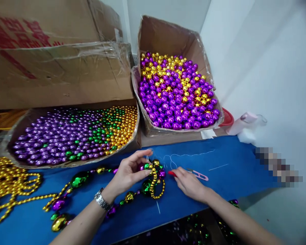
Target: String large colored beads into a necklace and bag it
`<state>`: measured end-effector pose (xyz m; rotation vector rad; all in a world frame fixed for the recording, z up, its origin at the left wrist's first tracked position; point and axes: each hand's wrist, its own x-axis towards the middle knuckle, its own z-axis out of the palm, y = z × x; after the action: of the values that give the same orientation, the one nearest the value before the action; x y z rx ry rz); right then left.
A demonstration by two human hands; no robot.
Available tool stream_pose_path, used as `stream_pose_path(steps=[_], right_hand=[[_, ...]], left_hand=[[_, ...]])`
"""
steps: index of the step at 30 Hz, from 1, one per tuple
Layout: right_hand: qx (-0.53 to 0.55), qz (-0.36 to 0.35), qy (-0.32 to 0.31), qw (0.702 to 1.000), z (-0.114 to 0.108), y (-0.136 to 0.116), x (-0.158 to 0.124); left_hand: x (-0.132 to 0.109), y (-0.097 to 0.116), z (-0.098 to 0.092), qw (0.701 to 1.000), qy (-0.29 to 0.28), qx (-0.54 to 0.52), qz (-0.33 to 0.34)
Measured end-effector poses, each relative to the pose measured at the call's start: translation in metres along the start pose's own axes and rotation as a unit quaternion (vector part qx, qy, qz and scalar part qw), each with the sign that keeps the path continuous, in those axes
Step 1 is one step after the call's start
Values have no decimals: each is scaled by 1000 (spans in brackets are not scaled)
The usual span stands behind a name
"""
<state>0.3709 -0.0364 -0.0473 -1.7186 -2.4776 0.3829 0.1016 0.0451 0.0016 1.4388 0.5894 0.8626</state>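
Observation:
My left hand, with a metal watch on its wrist, pinches a cluster of purple, green and gold beads of a bead necklace lying on the blue table cover. A thin white thread runs from the cluster across the cover. My right hand rests palm down just right of the cluster, its fingertips on a small red object. Pink thread snips lie beside that hand.
A low box of purple, green and gold beads stands at the back left. A taller box of purple and gold beads stands behind the hands. A gold bead pile lies far left. White walls close the right side.

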Motion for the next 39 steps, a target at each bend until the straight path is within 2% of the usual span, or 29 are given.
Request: stream_pose_path(steps=[2,4,7,9,15,22,31,39], right_hand=[[147,26,13,989,-26,-14,6],[220,17,-1,975,-55,-28,14],[208,-45,-22,977,-89,-46,30],[163,-74,-20,984,-99,-51,41],[51,-91,3,995,-93,-55,65],[-21,-109,57,992,-86,-58,72],[-53,-157,89,982,-85,-53,75],[-53,-143,93,984,-85,-56,74]], left_hand=[[-1,2,1,1000,-12,9,-6],[-2,5,3,999,-22,25,-8],[-2,7,6,999,-33,38,-1],[-3,8,7,998,-36,44,-1],[-4,5,7,998,-37,46,-2],[-4,6,7,999,-37,25,-2],[-5,8,8,1000,-25,17,-7],[-5,5,8,999,-34,15,-3]])
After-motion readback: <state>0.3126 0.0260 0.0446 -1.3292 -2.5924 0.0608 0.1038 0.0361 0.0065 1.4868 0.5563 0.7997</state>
